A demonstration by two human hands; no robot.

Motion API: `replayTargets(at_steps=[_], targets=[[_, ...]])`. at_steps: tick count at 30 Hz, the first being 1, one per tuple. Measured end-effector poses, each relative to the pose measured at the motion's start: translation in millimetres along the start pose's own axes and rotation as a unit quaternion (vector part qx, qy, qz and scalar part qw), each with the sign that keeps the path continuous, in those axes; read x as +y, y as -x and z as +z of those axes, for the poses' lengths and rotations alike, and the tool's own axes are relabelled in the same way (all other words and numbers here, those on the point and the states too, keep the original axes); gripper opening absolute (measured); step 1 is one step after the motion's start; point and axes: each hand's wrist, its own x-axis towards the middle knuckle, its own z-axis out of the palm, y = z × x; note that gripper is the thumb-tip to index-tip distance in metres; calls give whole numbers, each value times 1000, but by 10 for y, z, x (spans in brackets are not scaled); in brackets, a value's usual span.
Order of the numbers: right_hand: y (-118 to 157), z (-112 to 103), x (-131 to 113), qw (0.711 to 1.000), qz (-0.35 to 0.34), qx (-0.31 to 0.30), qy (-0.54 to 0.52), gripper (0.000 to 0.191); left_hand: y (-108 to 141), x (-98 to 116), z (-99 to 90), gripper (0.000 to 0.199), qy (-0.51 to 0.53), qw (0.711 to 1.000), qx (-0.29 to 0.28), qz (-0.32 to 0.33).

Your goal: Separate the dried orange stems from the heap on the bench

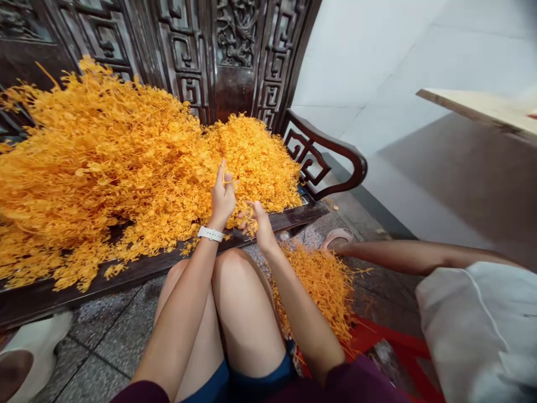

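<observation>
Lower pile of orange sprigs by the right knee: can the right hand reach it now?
Probably yes: the right hand sits just above the lower pile of orange sprigs, and nothing seems to lie between them.

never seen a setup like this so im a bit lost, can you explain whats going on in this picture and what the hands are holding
This single picture comes from a camera worn on a person's head, looking down at their lap and bare hands. The left hand, with a white watch strap, pinches a thin orange sprig. The right hand is at a small tuft of the same sprigs. A large orange heap lies on a dark carved wooden bench. At right, another person's arm extends above a second orange pile.
</observation>
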Motion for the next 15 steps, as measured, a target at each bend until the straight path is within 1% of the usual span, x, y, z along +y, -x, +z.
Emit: replayTargets(at_steps=[3, 6, 8, 10, 11, 13, 15], targets=[[-10, -90, -84, 999, -27, -9, 39, 58, 27, 49, -11, 68, -10, 1000, 11, 6], [-24, -177, -206, 999, -20, 12, 30, 61, 53, 110, -4, 55, -22, 999, 16, 20], [-40, -225, -270, 1000, 1, 9, 8, 67, 64, 141, 1, 48, -42, 998, -2, 41], [-56, -266, -300, 1000, 13, 1, 14, 67, 70, 153, 3, 46, -63, 996, -25, 59], [-61, -286, -303, 999, 8, 4, 34, 64, 73, 151, 2, 46, -68, 995, -32, 62], [-64, -325, -299, 993, -27, 34, 107, 57, 76, 132, -4, 45, -72, 995, -39, 64], [-61, -369, -309, 974, -76, 78, 197, 54, 76, 97, -14, 45, -83, 992, -55, 74]])
